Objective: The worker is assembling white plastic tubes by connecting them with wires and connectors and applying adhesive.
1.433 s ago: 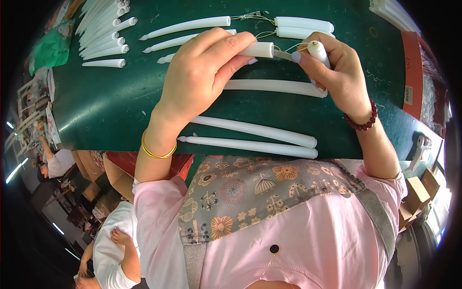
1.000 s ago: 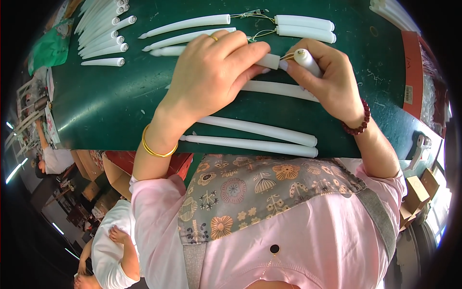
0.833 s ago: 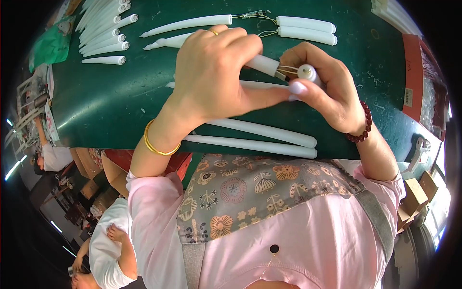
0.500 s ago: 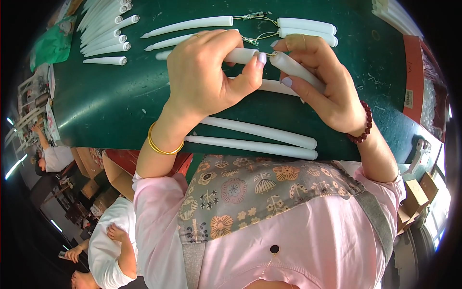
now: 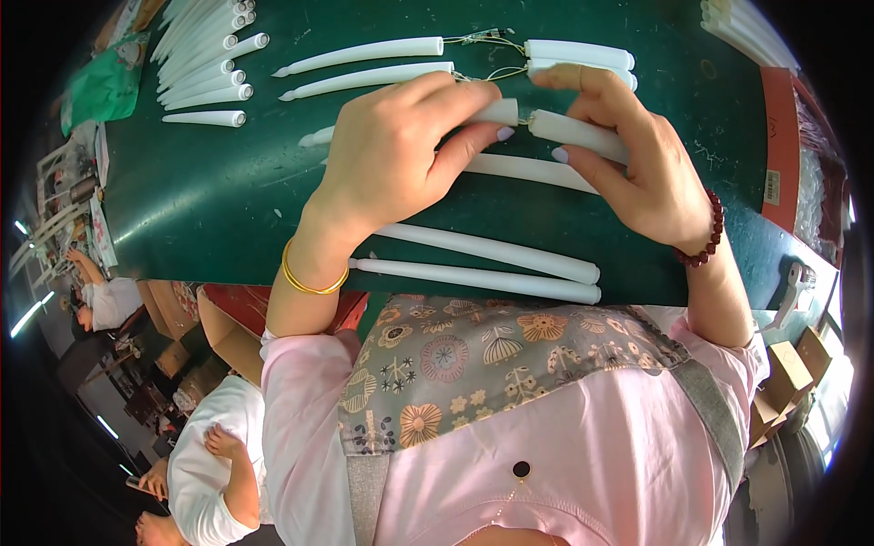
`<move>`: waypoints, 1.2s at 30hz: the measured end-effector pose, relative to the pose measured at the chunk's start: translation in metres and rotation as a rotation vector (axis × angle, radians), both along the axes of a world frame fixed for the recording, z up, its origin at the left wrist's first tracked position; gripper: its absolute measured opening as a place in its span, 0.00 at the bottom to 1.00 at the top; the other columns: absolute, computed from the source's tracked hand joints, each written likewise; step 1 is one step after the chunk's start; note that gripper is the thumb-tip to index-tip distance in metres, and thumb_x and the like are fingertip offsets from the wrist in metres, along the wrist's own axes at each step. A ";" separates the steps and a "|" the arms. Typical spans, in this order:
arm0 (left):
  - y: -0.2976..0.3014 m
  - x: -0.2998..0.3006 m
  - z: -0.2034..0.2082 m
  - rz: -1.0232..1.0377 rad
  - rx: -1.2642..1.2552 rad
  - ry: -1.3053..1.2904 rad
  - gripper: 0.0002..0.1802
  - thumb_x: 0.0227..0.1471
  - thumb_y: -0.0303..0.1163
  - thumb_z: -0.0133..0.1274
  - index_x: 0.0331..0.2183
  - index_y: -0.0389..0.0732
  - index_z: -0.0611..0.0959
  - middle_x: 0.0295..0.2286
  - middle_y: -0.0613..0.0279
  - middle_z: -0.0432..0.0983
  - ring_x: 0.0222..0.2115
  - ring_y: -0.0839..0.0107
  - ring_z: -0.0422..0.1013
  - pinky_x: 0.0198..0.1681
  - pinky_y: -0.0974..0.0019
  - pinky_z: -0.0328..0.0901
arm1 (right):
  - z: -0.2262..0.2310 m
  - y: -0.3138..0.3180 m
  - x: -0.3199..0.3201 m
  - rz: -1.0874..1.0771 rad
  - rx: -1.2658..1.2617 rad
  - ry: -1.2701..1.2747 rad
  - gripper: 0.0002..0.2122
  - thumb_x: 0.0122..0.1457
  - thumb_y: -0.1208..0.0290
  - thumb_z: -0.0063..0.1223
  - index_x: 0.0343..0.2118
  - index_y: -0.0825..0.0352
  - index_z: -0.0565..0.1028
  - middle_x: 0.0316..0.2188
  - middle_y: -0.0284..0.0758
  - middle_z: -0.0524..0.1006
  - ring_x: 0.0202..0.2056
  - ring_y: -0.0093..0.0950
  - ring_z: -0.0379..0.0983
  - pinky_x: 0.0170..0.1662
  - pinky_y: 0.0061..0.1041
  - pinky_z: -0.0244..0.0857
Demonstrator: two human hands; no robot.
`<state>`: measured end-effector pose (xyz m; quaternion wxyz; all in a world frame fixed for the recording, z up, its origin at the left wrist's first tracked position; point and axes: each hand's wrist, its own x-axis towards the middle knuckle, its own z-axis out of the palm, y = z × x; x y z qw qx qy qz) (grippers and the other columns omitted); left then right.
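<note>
My left hand [image 5: 396, 155] grips a white LED taper candle [image 5: 498, 112] near its open end; its pointed tip shows beyond my knuckles. In my right hand [image 5: 642, 173], between thumb and fingers, is a short white tube [image 5: 574, 135]. Thin wires [image 5: 524, 121] bridge the small gap between the two pieces. Just beyond lie two more wired pairs: an upper candle shell [image 5: 364, 55] and a lower one [image 5: 373, 79], joined by wires to white tubes [image 5: 578, 55] at their right. Under my hands another white candle [image 5: 533, 171] lies partly hidden.
Two long white candles [image 5: 492, 250] lie along the near part of the green table [image 5: 218, 200]. Several white candles [image 5: 205, 91] are piled at the far left beside a green bag [image 5: 105, 82]. A red-brown box [image 5: 781, 150] stands at the right. Another person [image 5: 214, 460] sits at lower left.
Both hands have shifted slightly right with the candle and tube. The tube is now more in line with the candle, and my right fingers are spread a little wider.
</note>
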<state>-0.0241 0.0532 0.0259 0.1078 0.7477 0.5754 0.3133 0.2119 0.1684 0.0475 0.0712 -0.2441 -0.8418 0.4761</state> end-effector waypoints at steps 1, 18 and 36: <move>0.000 -0.001 0.002 -0.053 -0.057 0.061 0.16 0.51 0.24 0.66 0.44 0.37 0.86 0.29 0.58 0.80 0.25 0.63 0.77 0.28 0.66 0.70 | -0.006 0.001 0.001 0.000 -0.001 -0.001 0.18 0.59 0.82 0.59 0.54 0.71 0.76 0.42 0.45 0.82 0.42 0.44 0.81 0.45 0.32 0.74; -0.011 0.015 -0.022 -0.077 0.183 0.189 0.18 0.45 0.39 0.69 0.40 0.46 0.87 0.23 0.70 0.71 0.18 0.70 0.69 0.19 0.66 0.63 | -0.027 -0.014 0.007 0.132 0.398 0.129 0.15 0.58 0.73 0.64 0.47 0.71 0.79 0.32 0.43 0.81 0.27 0.45 0.78 0.29 0.36 0.71; 0.005 -0.007 -0.008 -0.231 -0.156 -0.057 0.13 0.49 0.41 0.69 0.28 0.42 0.88 0.28 0.63 0.80 0.29 0.60 0.75 0.32 0.60 0.71 | -0.027 0.024 -0.012 -0.038 0.907 0.137 0.10 0.56 0.71 0.66 0.42 0.63 0.81 0.40 0.31 0.80 0.40 0.33 0.77 0.43 0.32 0.67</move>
